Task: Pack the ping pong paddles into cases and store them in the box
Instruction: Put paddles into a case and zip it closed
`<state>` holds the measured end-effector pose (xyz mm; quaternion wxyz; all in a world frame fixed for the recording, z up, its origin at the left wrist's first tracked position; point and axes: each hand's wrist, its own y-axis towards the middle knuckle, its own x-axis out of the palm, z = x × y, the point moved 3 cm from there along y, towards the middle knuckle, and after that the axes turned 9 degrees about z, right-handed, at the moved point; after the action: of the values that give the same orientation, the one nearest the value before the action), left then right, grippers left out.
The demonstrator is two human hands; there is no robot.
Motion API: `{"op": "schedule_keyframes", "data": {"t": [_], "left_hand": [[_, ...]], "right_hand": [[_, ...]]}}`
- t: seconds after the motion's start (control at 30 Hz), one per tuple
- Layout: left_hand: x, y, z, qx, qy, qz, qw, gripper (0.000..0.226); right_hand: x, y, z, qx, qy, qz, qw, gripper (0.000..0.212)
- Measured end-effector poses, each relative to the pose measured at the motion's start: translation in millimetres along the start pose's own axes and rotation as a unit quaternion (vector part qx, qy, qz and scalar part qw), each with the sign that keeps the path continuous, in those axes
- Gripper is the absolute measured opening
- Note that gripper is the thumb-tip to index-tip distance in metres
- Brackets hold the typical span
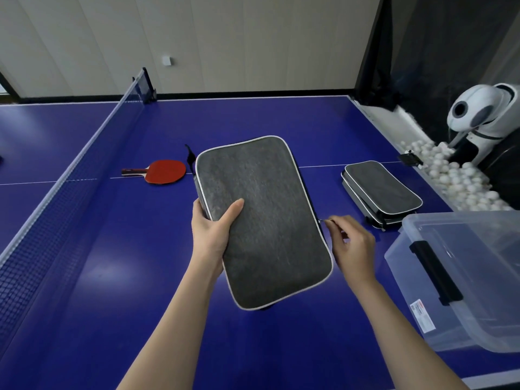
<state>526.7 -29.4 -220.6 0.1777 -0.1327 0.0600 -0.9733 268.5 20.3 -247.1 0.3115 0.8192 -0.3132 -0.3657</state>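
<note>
The left hand [212, 235] held a gray paddle case [264, 220] up above the blue counter [112, 277]. Its grip was clamped on the case's left long edge, with the thumb lying across the felt-like top face and the other fingers curled underneath. The case sat tilted, its far end toward the net [70, 170] and its near end toward the person, with white piping running round its rim. A black strap [190, 157] stuck out at its far left corner. The right hand [353, 249] was at the case's right edge, its grip closed in a pinch on the small metal zipper pull [326, 220] (thumb and forefinger together on it, the other fingers curled). Whether a paddle lay inside the held case could not be told.

A red-faced paddle [166, 171] lay flat on the counter beyond the case, near the net, with its handle pointing left, well apart from both hands. To the right, a stack of gray cases [382, 190] rested on the counter. Just nearer than the stack, at the counter's right edge, stood a clear plastic storage box [450, 291] with a black latch handle [436, 273] and a label on its side. Past the counter's far right corner, a white ball machine [484, 116] stood over a heap of white balls [455, 178].
</note>
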Motion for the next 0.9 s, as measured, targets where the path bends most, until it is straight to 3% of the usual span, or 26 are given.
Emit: {"op": "schedule_keyframes", "data": {"t": [0.37, 0.53, 0.7, 0.83, 0.9], "left_hand": [[-9.2, -4.1, 5.1, 0.040, 0.146, -0.209, 0.966, 0.063], [-9.6, -3.6, 12.1, 0.035, 0.202, -0.302, 0.931, 0.064], [-1.9, 0.8, 22.6, 0.047, 0.280, -0.377, 0.882, 0.060], [12.2, -9.8, 19.3, 0.051, 0.350, -0.453, 0.818, 0.061], [16.8, -14.4, 13.9, 0.051, 0.365, -0.468, 0.803, 0.060]], "right_hand": [[-2.6, 44.0, 1.6, -0.026, 0.029, 0.053, 0.998, 0.024], [-4.2, 56.4, 2.7, -0.063, 0.036, 0.013, 0.997, 0.019], [-3.4, 65.8, -16.9, -0.191, 0.027, -0.027, 0.981, 0.035], [3.9, 74.4, -39.3, -0.265, 0.022, -0.045, 0.963, 0.026], [8.8, 75.7, -47.1, -0.298, 0.014, -0.058, 0.953, 0.028]]}}
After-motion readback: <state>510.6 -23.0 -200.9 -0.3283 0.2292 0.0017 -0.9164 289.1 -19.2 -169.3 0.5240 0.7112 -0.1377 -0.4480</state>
